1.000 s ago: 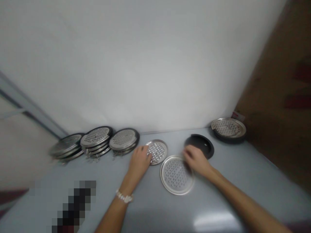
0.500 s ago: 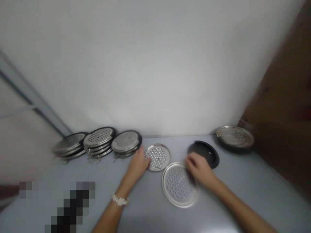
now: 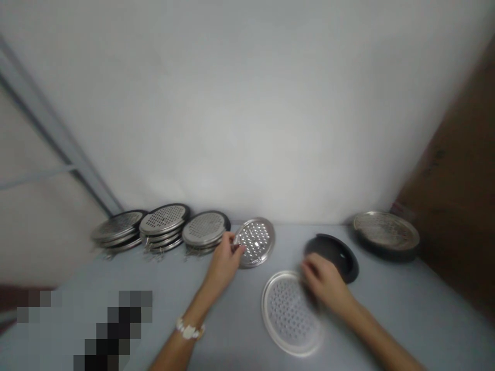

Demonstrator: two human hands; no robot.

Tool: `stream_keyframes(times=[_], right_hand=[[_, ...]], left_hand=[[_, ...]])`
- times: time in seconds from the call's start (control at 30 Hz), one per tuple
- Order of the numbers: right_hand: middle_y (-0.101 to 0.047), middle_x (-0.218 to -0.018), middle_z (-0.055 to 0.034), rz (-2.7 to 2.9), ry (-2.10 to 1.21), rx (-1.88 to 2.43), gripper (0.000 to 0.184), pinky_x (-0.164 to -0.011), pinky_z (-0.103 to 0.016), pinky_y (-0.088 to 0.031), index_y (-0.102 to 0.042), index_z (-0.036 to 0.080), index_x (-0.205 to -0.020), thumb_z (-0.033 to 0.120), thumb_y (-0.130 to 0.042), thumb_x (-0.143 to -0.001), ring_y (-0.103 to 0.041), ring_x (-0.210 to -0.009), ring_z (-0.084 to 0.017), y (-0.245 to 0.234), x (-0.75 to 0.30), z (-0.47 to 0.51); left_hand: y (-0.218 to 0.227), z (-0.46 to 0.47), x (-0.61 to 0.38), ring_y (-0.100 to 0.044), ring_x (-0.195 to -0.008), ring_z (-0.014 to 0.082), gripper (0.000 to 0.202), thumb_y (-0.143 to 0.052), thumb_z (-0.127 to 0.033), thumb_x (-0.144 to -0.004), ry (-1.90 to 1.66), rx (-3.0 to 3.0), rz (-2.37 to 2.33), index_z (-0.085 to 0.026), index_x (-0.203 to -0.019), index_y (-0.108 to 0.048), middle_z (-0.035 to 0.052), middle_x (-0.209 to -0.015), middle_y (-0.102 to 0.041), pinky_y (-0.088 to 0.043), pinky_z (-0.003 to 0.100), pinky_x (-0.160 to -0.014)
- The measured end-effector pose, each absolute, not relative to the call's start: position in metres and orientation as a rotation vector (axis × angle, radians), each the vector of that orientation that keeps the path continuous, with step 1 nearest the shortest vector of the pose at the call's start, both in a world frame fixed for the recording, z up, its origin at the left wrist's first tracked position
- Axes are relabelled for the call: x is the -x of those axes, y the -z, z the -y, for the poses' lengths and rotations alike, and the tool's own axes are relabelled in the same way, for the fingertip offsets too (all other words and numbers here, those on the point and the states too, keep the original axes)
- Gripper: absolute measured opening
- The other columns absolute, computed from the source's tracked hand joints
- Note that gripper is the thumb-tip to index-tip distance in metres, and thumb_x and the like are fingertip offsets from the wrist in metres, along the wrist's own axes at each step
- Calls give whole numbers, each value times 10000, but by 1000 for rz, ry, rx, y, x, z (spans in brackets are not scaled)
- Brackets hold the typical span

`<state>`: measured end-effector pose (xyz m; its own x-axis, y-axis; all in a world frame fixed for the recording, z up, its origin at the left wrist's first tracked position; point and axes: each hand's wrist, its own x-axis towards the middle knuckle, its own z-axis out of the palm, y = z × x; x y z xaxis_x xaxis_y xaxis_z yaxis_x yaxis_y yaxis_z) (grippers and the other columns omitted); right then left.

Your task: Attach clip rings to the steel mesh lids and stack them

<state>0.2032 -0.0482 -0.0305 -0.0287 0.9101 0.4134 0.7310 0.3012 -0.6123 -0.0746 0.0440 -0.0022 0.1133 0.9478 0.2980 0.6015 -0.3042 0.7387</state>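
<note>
My left hand is closed on the left edge of a round metal grater plate, its far side tilted up off the table. My right hand, somewhat blurred, has its fingers pinched at the upper right rim of a second round grater plate nearer to me. That hand covers part of this plate's right side. Just beyond the right hand lies a round black dish-like base with a notch in its rim.
Three stacks of round graters with black rims stand at the back left: a left stack, a middle stack and a right stack. More grater plates sit in a black base at the back right. A white wall rises behind the grey table.
The left grater plate has tilted up in my left hand. My right hand stays at the rim of the nearer plate. The whole view has shifted slightly.
</note>
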Motion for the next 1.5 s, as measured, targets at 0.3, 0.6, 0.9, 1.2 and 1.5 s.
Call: stream_keyframes(times=[0.3,0.6,0.9,1.2,1.5], right_hand=[[-602,-726,-40,1804,-324,1489,250,-640,-313,-419,-550,218,-728,267,-446,-951,-566,-677,-202,33,-203,47],[-590,-719,-40,1805,-315,1487,250,-645,-311,-415,-531,219,-716,260,-441,-946,-559,-675,-200,31,-204,47],[-642,-754,-45,1589,-544,1445,347,-698,-315,-436,-604,202,-786,452,-448,-969,-599,-734,-211,21,-200,48],[-710,-881,-70,1153,-1118,1362,469,-736,-333,-511,-680,178,-1018,573,-686,-765,-658,-839,-243,21,-220,38],[-684,-989,-93,1822,-529,1486,204,-871,-379,-472,-636,176,-1002,309,-488,-954,-636,-932,-237,23,-198,54]], left_hand=[[-6,-27,65,-662,-927,243,123,-464,-213,-935,-1033,-2418,-1377,-213,-1047,-515,75,-987,-663,-529,385,-846],[-5,-26,65,-656,-997,250,219,-417,-173,-965,-1032,-2618,-1397,-206,-1121,-567,88,-1050,-669,-528,386,-911],[-4,-18,62,-677,-774,170,122,-518,-163,-946,-1549,-2641,-1210,-182,-1057,-566,44,-887,-692,-565,282,-741],[-19,13,39,-648,-915,191,234,-506,-18,-823,-1045,-2892,-504,-175,-965,-604,68,-958,-699,-559,326,-838],[-26,31,27,-552,-1123,288,607,-845,-424,-676,-393,-2719,-608,-229,-1200,-608,82,-1246,-618,-461,431,-1008]])
